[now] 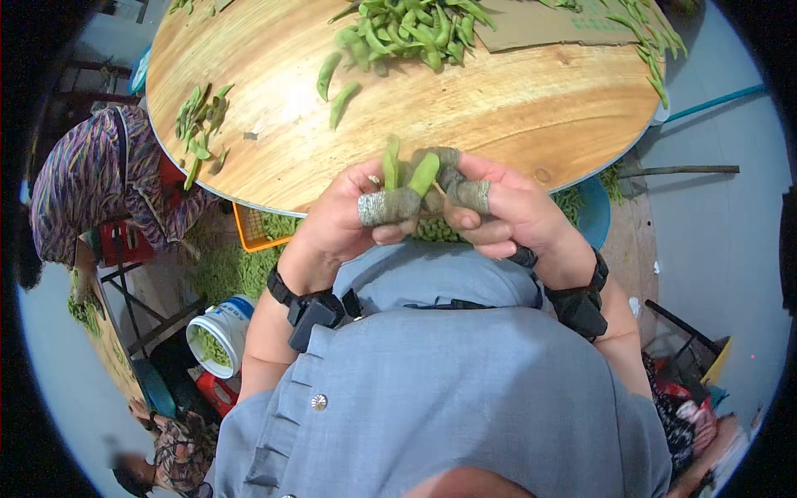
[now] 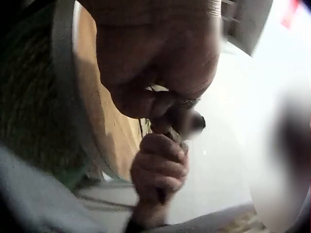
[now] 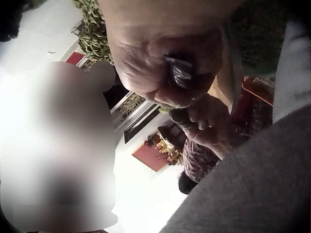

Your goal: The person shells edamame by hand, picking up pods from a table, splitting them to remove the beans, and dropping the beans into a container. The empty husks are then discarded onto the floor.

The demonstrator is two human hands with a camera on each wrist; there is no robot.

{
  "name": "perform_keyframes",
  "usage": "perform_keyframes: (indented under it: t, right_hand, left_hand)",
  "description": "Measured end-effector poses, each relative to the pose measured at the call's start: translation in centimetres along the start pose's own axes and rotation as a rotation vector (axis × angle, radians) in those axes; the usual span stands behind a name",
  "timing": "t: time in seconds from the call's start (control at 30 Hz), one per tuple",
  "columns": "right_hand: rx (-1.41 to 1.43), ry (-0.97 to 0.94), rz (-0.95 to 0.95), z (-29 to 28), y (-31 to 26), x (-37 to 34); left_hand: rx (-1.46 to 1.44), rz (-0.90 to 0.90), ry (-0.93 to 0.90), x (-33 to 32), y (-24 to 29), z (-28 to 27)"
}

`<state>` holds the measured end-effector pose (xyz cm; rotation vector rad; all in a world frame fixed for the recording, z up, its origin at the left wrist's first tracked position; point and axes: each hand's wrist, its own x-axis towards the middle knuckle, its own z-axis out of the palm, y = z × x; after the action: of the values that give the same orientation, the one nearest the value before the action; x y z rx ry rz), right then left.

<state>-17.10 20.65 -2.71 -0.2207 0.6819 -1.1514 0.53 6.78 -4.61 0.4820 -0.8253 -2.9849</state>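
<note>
In the head view my left hand point(image 1: 336, 212) grips green soybean pods point(image 1: 425, 172) that poke up behind its tape-wrapped thumb. Close beside it, my right hand point(image 1: 519, 207) curls around a black-handled tool point(image 3: 180, 70), whose kind is hidden by the palm. The handle's end sticks out below the little finger. Grey tape also wraps fingers of the right hand, and its fingertips meet the left hand's at the pods. Both hands are over the near edge of the round wooden table point(image 1: 274, 133), above my lap. In the left wrist view the right hand looks like a closed fist.
A heap of pods point(image 1: 407, 33) lies on the table beside flat cardboard point(image 1: 548, 25), with a smaller pile point(image 1: 199, 116) at left. Below are an orange basket point(image 1: 245, 228), a white bucket point(image 1: 220, 332) and a blue basin point(image 1: 594, 212). Another person point(image 1: 100, 183) bends at left.
</note>
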Motion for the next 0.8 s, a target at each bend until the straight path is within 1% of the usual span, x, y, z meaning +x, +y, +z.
perform_keyframes:
  t: [0.03, 0.07, 0.1, 0.13, 0.17, 0.2, 0.27, 0.33, 0.37, 0.47, 0.5, 0.53, 0.57, 0.6, 0.63, 0.67, 0.7, 0.73, 0.77, 0.8]
  right_hand:
    - [0.001, 0.004, -0.003, 0.2, -0.1, 0.1]
    - [-0.113, 0.107, -0.043, 0.5, -0.3, 0.2]
    - [-0.226, 0.212, -0.086, 0.8, -0.3, 0.3]
    - [-0.226, 0.221, -0.095, 0.9, -0.1, 0.4]
    - [-0.341, 0.235, -0.125, 1.0, 0.1, 0.5]
    - [-0.456, 0.258, -0.159, 1.0, 0.3, 0.5]
    - [-0.478, 0.261, -0.195, 1.1, 0.1, 0.5]
    - [-0.583, 0.27, -0.189, 2.0, -0.8, 0.3]
    - [-0.581, 0.272, -0.218, 2.0, -0.7, 0.4]
    - [-0.564, 0.266, -0.309, 2.0, 0.0, 0.6]
    - [-0.508, 0.276, -0.318, 2.2, 0.2, 0.5]
    - [-0.509, 0.297, -0.333, 2.1, 0.4, 0.6]
    - [-0.517, 0.289, -0.342, 1.9, 0.7, 0.9]
    - [-0.526, 0.279, -0.348, 1.6, 0.9, 1.1]
    - [-0.526, 0.282, -0.341, 1.2, 1.2, 1.4]
    - [-0.531, 0.312, -0.36, 1.1, 1.9, 1.3]
    - [-0.529, 0.275, -0.359, 0.8, 2.3, 1.2]
    - [-0.524, 0.239, -0.358, 0.5, 2.8, 0.9]
    - [-0.617, 0.25, -0.345, 0.5, 2.7, 0.3]
    - [-0.616, 0.274, -0.361, 0.1, 2.7, 0.2]
  left_hand:
    - [0.1, 0.046, 0.092, 0.3, -0.3, 0.1]
    - [0.1, 0.042, 0.087, 0.4, -0.5, 0.3]
    - [0.699, 0.238, 0.206, 0.6, -0.6, 0.6]
    - [1.297, 0.443, 0.314, 0.8, -0.7, 0.8]
    - [1.547, 0.583, 0.323, 1.0, -0.8, 1.1]
    - [1.546, 0.589, 0.291, 1.1, -0.8, 1.1]
    - [2.064, 0.781, 0.392, 1.5, -0.9, 0.9]
    - [2.179, 0.816, 0.504, 2.1, -1.4, 1.4]
    - [2.211, 0.784, 0.571, 2.2, -1.7, 1.2]
    - [2.042, 0.857, 0.537, 2.1, -1.8, 1.6]
    - [1.758, 0.792, 0.563, 2.1, -1.8, 2.0]
    - [1.48, 0.713, 0.582, 2.3, -1.8, 2.2]
    - [1.451, 0.772, 0.587, 2.6, -2.1, 2.0]
    - [1.448, 0.773, 0.569, 2.4, -1.7, 1.6]
    - [0.931, 0.487, 0.542, 2.0, -1.0, 1.3]
    - [0.424, 0.194, 0.471, 1.7, -0.8, 1.3]
    - [0.341, 0.171, 0.557, 1.8, -1.1, 2.0]
    - [0.376, 0.185, 0.498, 1.3, -1.4, 1.6]
    - [0.389, 0.18, 0.399, 0.9, -1.6, 0.8]
    - [0.401, 0.178, 0.306, 0.7, -1.8, 0.2]
